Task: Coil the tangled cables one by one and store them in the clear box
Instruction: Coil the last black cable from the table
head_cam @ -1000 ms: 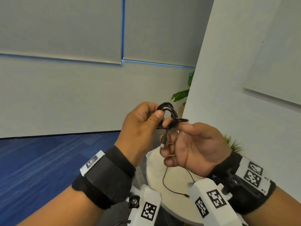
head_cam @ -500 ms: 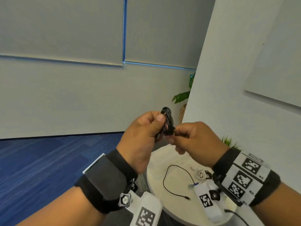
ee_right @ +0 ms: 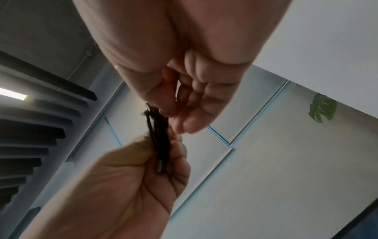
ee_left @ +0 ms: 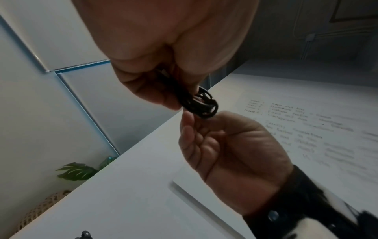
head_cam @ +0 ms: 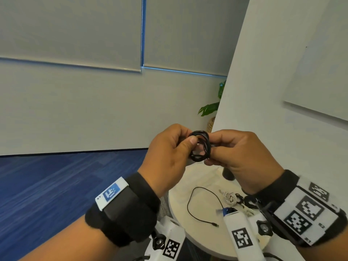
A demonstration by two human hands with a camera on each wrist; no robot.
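A small coil of black cable (head_cam: 200, 146) hangs in the air between both hands, above the round white table (head_cam: 203, 242). My left hand (head_cam: 169, 155) pinches the coil's left side with thumb and curled fingers. From the right, my right hand (head_cam: 239, 157) pinches the same coil. In the left wrist view the black coil (ee_left: 201, 105) sits at the left fingertips, with the right hand (ee_left: 231, 152) just below it. The right wrist view shows the cable bundle (ee_right: 159, 131) with a metal plug end inside the left hand (ee_right: 126, 182). The clear box is out of view.
On the table lie a loose thin black cable (head_cam: 197, 206), a white cable bundle (head_cam: 230, 197) and small black coils (head_cam: 244, 201). A white partition wall (head_cam: 282, 91) stands at the right, a potted plant (head_cam: 211, 108) behind it, and blue carpet (head_cam: 56, 185) at the left.
The right hand has turned palm-down and closed in on the coil. The dangling cable end it held a second ago is gone from sight. Both hands sank slightly.
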